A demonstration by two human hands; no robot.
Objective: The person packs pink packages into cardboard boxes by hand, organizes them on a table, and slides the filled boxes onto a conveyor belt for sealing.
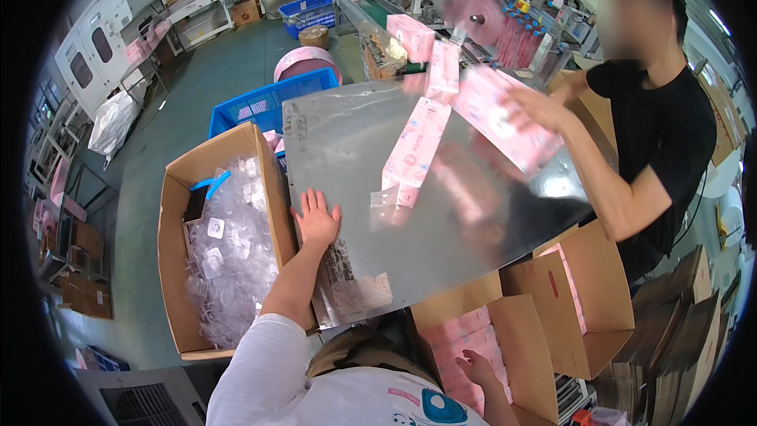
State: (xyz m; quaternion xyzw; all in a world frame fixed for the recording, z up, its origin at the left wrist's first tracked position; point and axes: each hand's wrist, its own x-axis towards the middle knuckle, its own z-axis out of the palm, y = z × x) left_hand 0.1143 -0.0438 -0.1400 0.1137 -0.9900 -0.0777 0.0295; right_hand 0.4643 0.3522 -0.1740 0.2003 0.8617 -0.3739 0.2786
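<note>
Steel table (473,213) under flat left hand (316,217) (fingers spread); right hand (478,368) in carton (520,347).

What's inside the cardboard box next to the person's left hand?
The cardboard box by the left hand is heaped with small clear plastic pieces, some with white tags, plus a blue strip near the top. Whatever lies under the heap is covered.

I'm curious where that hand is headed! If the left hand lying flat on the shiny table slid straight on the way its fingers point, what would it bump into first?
Probably nothing soon: the left hand points up along the shiny metal table. Its far edge comes first; the blue plastic crate lies just beyond, though depth is unclear.
</note>
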